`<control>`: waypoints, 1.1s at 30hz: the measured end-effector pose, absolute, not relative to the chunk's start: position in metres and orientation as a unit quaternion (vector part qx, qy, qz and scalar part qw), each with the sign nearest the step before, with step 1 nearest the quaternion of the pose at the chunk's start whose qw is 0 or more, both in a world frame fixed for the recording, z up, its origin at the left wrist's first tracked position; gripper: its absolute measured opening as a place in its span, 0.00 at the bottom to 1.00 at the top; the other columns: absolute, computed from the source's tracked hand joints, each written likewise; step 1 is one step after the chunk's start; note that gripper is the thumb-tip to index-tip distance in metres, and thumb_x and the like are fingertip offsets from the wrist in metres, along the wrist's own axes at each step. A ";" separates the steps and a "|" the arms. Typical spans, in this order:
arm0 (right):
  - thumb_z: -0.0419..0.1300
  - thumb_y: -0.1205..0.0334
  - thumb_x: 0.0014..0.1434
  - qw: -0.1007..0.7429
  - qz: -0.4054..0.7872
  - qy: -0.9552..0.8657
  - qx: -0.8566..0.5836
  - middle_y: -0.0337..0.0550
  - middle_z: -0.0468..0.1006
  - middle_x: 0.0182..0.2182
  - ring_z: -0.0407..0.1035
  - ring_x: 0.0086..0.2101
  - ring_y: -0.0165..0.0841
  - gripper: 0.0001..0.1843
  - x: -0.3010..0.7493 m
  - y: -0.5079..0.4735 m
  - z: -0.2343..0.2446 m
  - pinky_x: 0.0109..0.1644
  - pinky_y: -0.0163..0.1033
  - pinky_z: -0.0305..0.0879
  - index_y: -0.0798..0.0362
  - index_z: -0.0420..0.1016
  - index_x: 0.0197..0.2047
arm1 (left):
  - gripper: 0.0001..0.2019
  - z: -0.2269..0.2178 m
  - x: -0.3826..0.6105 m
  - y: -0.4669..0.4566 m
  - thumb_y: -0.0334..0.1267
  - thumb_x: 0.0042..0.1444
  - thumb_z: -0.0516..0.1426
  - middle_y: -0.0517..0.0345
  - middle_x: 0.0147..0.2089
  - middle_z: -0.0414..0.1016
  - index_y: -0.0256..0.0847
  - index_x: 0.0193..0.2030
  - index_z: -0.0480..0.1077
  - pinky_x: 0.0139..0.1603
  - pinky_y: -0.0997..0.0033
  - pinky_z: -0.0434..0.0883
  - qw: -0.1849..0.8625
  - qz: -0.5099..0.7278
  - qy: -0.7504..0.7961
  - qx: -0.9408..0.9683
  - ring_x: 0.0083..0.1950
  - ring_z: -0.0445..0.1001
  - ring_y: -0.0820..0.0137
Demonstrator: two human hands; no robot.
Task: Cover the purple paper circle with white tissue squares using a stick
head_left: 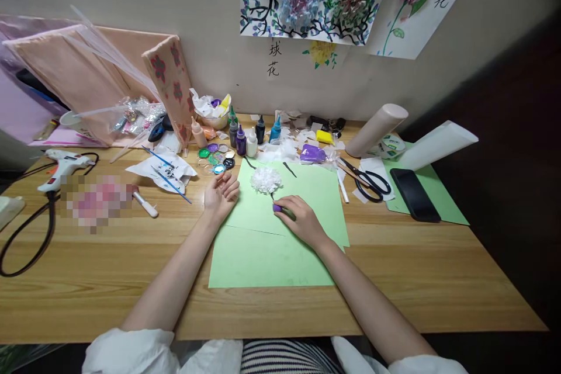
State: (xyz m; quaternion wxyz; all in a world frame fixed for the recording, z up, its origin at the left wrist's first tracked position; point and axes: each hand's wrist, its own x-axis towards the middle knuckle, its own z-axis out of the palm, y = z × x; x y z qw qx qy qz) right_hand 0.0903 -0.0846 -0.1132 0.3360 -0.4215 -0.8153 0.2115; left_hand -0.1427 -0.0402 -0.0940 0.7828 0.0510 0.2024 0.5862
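On a light green sheet of paper [280, 260] lies a fluffy white paper flower [266, 180], with a short dark stem mark below it. My right hand [300, 219] rests just below the flower, its thumb and fingers closed on a small purple-tipped thing [277, 208] whose kind I cannot make out. Two other dark strokes show near the sheet's top edge. My left hand [222, 196] lies at the sheet's left edge with the palm turned up. Its fingers are loosely curled and I see nothing in them. Beside its fingertips sits a blue paint dish [218, 169].
Paint bottles [241, 140] and small paint dishes stand behind the sheet. Brushes lie on a stained tissue [164, 170] at left, beyond a glue gun [65, 166] with a looped cable. To the right are scissors [368, 180], a phone [415, 194] and paper rolls [379, 128].
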 end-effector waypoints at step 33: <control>0.48 0.60 0.64 0.128 0.139 -0.900 -0.392 0.41 0.47 0.67 0.51 0.62 0.39 0.25 0.114 -0.089 -0.108 0.62 0.50 0.57 0.43 0.54 0.65 | 0.14 -0.097 -0.125 -0.050 0.35 0.55 0.54 0.68 0.18 0.44 0.36 0.21 0.57 0.16 0.83 0.47 0.815 0.449 0.242 0.275 0.17 0.45 0.82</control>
